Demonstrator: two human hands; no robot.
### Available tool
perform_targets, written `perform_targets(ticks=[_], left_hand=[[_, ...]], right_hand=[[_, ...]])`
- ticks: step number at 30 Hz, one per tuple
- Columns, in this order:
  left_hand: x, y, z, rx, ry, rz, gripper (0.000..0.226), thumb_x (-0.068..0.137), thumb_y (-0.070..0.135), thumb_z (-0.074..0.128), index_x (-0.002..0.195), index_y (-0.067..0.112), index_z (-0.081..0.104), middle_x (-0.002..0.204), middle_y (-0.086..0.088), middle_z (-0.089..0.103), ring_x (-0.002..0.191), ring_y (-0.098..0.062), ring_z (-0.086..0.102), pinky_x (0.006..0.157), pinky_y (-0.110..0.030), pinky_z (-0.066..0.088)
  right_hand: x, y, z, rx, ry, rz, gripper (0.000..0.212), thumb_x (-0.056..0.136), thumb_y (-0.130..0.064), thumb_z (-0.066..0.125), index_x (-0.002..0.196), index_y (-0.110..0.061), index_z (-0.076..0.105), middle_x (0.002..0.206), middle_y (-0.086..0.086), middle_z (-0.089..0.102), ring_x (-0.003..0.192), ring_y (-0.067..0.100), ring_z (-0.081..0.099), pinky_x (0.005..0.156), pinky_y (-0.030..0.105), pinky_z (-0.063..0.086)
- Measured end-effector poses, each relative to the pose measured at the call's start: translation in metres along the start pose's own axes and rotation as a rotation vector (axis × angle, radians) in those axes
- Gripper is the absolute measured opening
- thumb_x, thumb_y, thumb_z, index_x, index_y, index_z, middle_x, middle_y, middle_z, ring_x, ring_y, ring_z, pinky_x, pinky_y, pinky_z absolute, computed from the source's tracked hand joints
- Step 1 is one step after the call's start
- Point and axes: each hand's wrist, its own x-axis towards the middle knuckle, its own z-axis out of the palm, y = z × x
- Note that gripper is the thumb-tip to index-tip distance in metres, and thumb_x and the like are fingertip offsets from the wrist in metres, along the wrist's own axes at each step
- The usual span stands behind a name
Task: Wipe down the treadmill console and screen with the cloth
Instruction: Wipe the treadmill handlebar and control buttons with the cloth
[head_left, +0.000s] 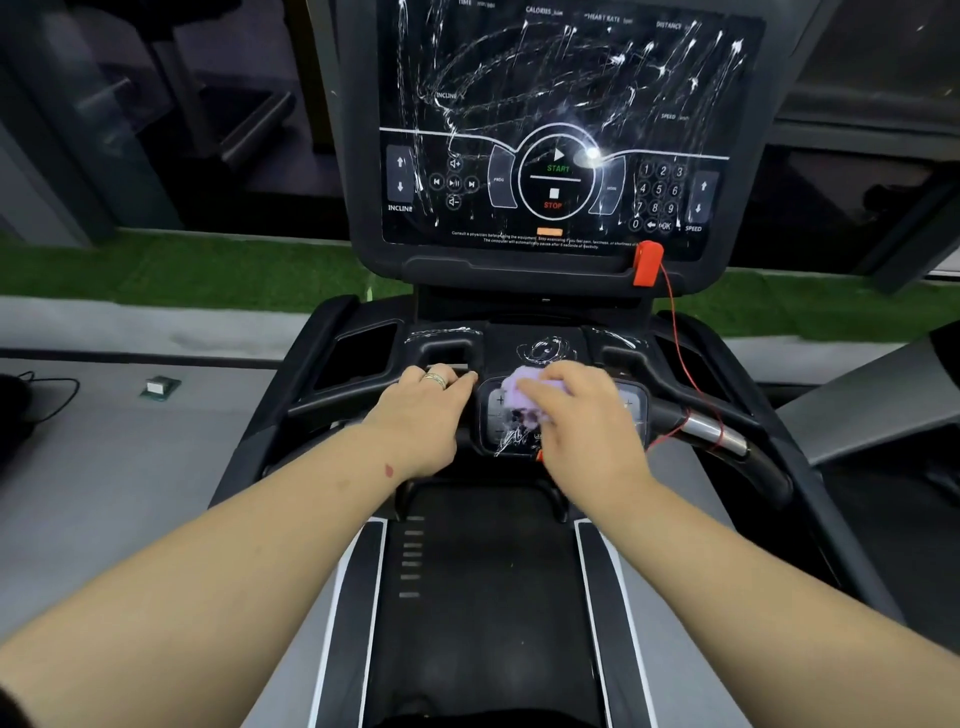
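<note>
Cloth on the lower control panel, white streaks across the screen

The right hand presses a bunched lilac cloth onto the small control panel between the handlebars, fingers curled over it. The left hand grips the left handlebar (a ring on one finger). Above, the screen is smeared; a red safety clip hangs at its lower right.

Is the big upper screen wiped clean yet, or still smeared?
Still smeared: white streaks cover the screen. The right hand presses the cloth on the lower panel instead.
</note>
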Motion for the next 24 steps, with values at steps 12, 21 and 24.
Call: perform_targets(ticks=[12,21,24], left_hand=[[0.002,-0.002,0.003,0.014,0.032,0.011,0.086,0.09,0.014,0.057,0.162,0.026,0.011,0.155,0.001,0.028,0.122,-0.027,0.037,0.098,-0.032,0.04],[0.004,-0.007,0.008,0.034,0.089,0.035,0.082,0.093,0.009,0.055,0.161,0.027,0.013,0.152,0.002,0.032,0.117,-0.025,0.04,0.099,-0.031,0.042],[0.005,-0.007,0.009,0.028,0.087,0.029,0.082,0.094,0.009,0.055,0.162,0.028,0.013,0.15,0.003,0.034,0.115,-0.025,0.041,0.097,-0.031,0.044]], right_hand=[[-0.001,-0.005,0.004,0.016,-0.034,-0.124,0.047,0.067,0.014,0.069,0.103,-0.015,0.079,0.105,0.007,0.065,0.093,0.036,0.059,0.082,0.039,0.054],[-0.001,0.009,0.0,0.049,-0.035,-0.078,0.048,0.072,0.013,0.065,0.107,-0.017,0.078,0.108,0.003,0.065,0.098,0.033,0.058,0.084,0.039,0.053],[-0.003,-0.002,0.002,0.064,-0.184,-0.282,0.044,0.072,0.01,0.065,0.102,-0.019,0.079,0.107,0.003,0.067,0.094,0.033,0.059,0.083,0.041,0.054]])
